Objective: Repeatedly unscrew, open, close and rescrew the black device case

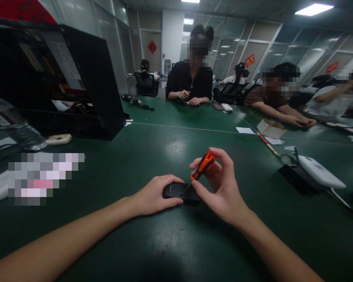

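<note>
On the green table [129,168], a small black casing [191,199], rounded at its left end, lies in front of me. My left hand [161,194] is closed around that left end, thumb on the near side and fingers on the far side. An orange and black screwdriver [204,165] is in my right hand [220,188], gripped between thumb and fingers. It leans, its thin shaft slanting down to the left so that the tip meets the top of the casing. What exactly the tip sits in is too small to tell.
An open black computer case [94,86] and a water bottle [14,121] stand at left. On the right lie a white device [320,170] with a cable and a small open box [270,129]. A person in black [190,80] works opposite; others sit at right.
</note>
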`<move>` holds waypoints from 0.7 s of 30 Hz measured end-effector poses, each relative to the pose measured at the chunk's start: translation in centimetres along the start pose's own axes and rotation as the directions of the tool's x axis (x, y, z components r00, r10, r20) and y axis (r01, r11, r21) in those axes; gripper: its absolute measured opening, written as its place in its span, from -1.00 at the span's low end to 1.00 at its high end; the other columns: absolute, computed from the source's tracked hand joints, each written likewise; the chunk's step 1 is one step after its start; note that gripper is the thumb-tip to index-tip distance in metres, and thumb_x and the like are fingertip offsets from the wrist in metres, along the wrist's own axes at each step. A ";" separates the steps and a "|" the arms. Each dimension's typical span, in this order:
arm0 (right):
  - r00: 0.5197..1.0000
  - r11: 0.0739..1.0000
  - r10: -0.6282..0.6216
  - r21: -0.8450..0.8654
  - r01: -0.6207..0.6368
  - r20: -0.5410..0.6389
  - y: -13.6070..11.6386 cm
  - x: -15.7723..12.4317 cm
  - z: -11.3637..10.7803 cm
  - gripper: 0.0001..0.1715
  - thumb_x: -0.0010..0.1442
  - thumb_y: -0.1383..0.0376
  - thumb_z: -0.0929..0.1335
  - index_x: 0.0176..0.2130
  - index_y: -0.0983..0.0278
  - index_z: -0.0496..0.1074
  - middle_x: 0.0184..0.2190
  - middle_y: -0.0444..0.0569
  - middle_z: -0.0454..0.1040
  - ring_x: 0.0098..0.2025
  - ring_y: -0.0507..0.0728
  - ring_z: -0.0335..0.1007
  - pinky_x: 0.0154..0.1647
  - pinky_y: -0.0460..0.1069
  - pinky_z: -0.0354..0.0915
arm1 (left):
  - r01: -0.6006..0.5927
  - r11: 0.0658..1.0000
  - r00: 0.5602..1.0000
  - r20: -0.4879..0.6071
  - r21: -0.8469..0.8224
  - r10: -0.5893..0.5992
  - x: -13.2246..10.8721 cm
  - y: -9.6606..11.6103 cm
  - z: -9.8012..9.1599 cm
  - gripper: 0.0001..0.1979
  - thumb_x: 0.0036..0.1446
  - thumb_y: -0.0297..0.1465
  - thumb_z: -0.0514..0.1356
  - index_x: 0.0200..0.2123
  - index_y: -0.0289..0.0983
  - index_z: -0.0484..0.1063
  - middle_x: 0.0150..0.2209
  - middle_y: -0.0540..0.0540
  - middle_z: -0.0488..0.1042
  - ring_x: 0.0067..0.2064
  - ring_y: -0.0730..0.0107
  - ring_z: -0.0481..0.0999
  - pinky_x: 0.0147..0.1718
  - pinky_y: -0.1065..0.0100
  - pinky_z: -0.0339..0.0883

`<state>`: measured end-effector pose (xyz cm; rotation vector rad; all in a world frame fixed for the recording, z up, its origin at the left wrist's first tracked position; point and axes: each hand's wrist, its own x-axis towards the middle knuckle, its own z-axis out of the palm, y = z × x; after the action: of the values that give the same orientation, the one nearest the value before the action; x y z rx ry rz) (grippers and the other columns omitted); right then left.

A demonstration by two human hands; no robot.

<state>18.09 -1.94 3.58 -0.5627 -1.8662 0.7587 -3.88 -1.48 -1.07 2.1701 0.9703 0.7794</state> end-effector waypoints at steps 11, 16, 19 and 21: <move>0.999 1.000 0.018 -0.004 -0.018 -0.051 0.5 -0.1 0.2 -0.12 0.24 0.48 0.39 0.32 -0.08 -0.02 -0.07 -0.10 0.41 -0.04 0.10 0.43 0.09 0.14 0.40 | 0.001 1.000 1.000 0.000 0.004 -0.001 -0.1 0.0 0.0 -0.60 0.17 -0.29 0.38 0.05 -0.22 0.45 -0.05 -0.08 0.57 -0.08 0.20 0.56 -0.11 0.29 0.35; 0.999 1.000 0.015 0.005 -0.015 -0.033 0.4 0.0 0.1 -0.12 0.23 0.48 0.38 0.32 -0.06 -0.02 -0.05 -0.08 0.39 -0.03 0.10 0.42 0.09 0.14 0.41 | -0.001 1.000 1.000 0.007 -0.008 0.001 0.0 0.1 -0.1 -0.60 0.18 -0.29 0.37 0.07 -0.22 0.45 -0.03 -0.09 0.57 -0.05 0.19 0.56 -0.08 0.29 0.35; 0.999 1.000 -0.005 -0.017 0.004 -0.045 0.8 -0.1 0.1 -0.09 0.21 0.46 0.42 0.32 -0.05 -0.03 -0.14 -0.12 0.41 -0.09 0.11 0.44 0.07 0.17 0.41 | 0.012 1.000 1.000 0.002 0.010 -0.012 0.0 0.1 -0.1 -0.58 0.18 -0.26 0.37 0.07 -0.22 0.45 -0.04 -0.10 0.57 -0.06 0.17 0.56 -0.11 0.28 0.35; 0.998 1.000 -0.005 -0.016 0.003 -0.063 1.0 -0.2 0.1 -0.09 0.20 0.44 0.44 0.31 -0.06 -0.02 -0.17 -0.14 0.42 -0.12 0.10 0.45 0.04 0.17 0.42 | 0.016 1.000 1.000 0.002 0.018 -0.016 -0.1 0.1 0.0 -0.58 0.18 -0.25 0.37 0.07 -0.22 0.45 -0.05 -0.10 0.57 -0.08 0.17 0.56 -0.13 0.28 0.35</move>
<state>18.09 -1.40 2.71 -0.5865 -1.8164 0.7161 -3.90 -1.56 -1.01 2.1757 0.9961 0.7640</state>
